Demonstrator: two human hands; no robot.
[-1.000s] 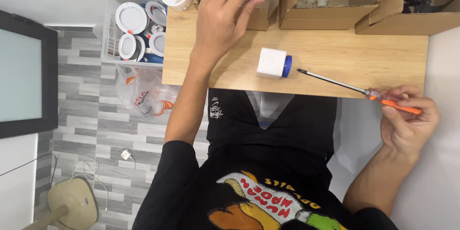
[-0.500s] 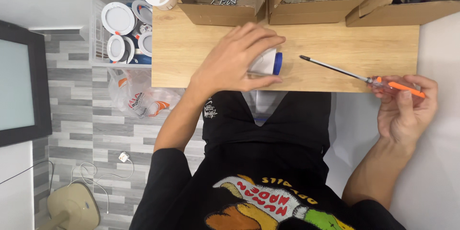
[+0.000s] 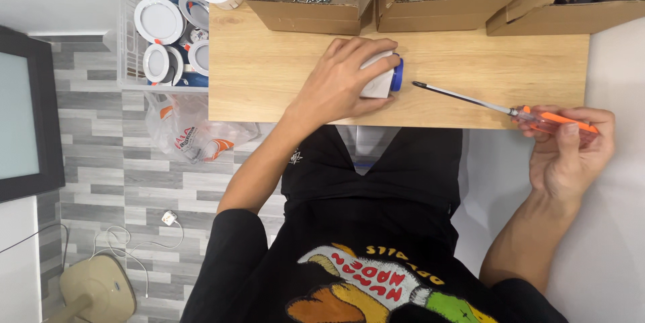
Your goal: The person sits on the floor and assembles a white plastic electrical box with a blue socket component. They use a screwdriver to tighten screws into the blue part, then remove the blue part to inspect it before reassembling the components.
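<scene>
My left hand (image 3: 339, 81) grasps the white-and-blue plastic part (image 3: 383, 77) on the wooden tabletop (image 3: 262, 74); right hand (image 3: 568, 151) grips the orange-handled screwdriver (image 3: 504, 109), tip near part.

Three cardboard boxes (image 3: 310, 7), one screwdriver (image 3: 510, 111), one white-and-blue part (image 3: 381, 78), two hands (image 3: 339, 81).

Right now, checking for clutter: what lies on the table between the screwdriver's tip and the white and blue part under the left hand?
Nothing: in the head view, only bare wooden table separates the screwdriver tip from the white and blue part.

Single head camera looks straight down, close, onto the wooden tabletop (image 3: 282, 74).
</scene>
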